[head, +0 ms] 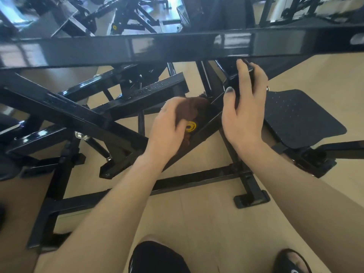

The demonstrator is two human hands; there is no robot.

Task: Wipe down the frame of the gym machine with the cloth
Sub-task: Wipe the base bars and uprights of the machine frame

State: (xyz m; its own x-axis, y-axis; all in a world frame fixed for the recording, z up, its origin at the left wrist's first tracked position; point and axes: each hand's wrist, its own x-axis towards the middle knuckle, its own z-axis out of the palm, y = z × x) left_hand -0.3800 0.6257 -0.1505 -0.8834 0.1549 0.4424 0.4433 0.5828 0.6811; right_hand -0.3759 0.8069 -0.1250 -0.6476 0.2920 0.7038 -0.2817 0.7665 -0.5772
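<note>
Head view: looking down on a black gym machine over a pale wood-look floor (197, 217).
Frame: glossy black steel frame (137, 46); a wide horizontal beam crosses the top of the view from 9 to 3 o'clock, with angled tubes fanning out beneath it toward 8 o'clock.
Cloth: brown cloth (192, 109), bunched, just left of centre, lying on a sloped black frame member that bears a round yellow logo (191, 127); the logo sits directly at 6 o'clock of the cloth, touching its lower edge.
Left hand: left hand (167, 125), fingers curled over the cloth, gripping it and pressing it against the sloped member.
Right hand: right hand (244, 107), at 3 o'clock of the cloth, fingers and thumb wrapped round a dark upright part of the frame just under the wide beam; ring (267, 88) on one finger.
Seat pad: black perforated pad (299, 119) at 3 o'clock of the right hand, just beside it.
Base: floor-level crossbar with a foot plate (252, 200) at 5 o'clock.
Feet: dark shoe (291, 261) at the bottom edge, 5 o'clock.
</note>
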